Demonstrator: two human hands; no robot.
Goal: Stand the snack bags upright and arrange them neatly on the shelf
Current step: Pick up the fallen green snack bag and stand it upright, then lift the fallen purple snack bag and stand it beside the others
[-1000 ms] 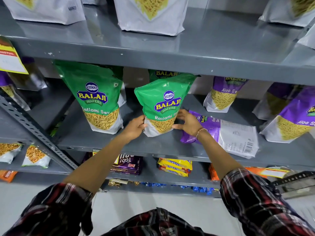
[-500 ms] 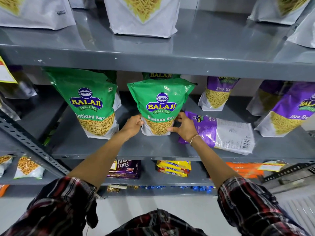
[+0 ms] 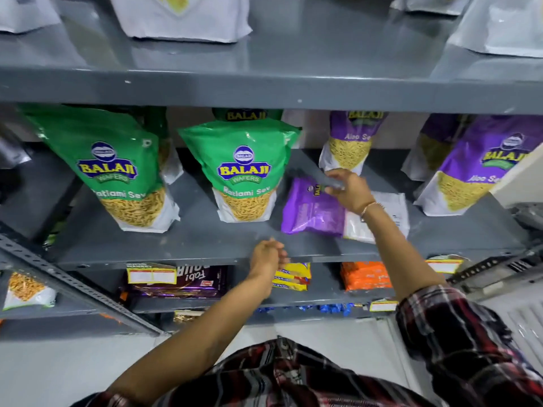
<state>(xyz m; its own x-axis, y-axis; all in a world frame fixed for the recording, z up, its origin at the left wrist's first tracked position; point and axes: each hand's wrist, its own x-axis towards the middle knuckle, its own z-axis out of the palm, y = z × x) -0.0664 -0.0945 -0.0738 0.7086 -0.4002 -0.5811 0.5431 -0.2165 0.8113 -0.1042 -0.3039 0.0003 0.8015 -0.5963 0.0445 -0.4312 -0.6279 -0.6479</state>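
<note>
Two green Balaji snack bags stand upright on the grey middle shelf [image 3: 191, 242], one on the left [image 3: 117, 171] and one in the centre [image 3: 244, 171]. To the right of the centre bag, a purple snack bag [image 3: 311, 207] lies flat with its white back panel toward the right. My right hand [image 3: 349, 189] is over the far end of this bag and its blurred fingers close on the top edge. My left hand [image 3: 269, 257] hovers at the shelf's front edge, loosely curled and holding nothing. Behind stands an upright purple bag [image 3: 349, 142], with another at the right [image 3: 482, 168].
White bags [image 3: 182, 19] stand on the upper shelf. The lower shelf holds brown packs [image 3: 188, 280], yellow packs [image 3: 293, 277] and orange packs [image 3: 364, 276]. A slanted metal brace [image 3: 73, 286] crosses at the lower left.
Both hands have let go of the centre green bag, which now stands alone. My right hand moved right onto the flat purple bag, and my left hand dropped back to the shelf edge.
</note>
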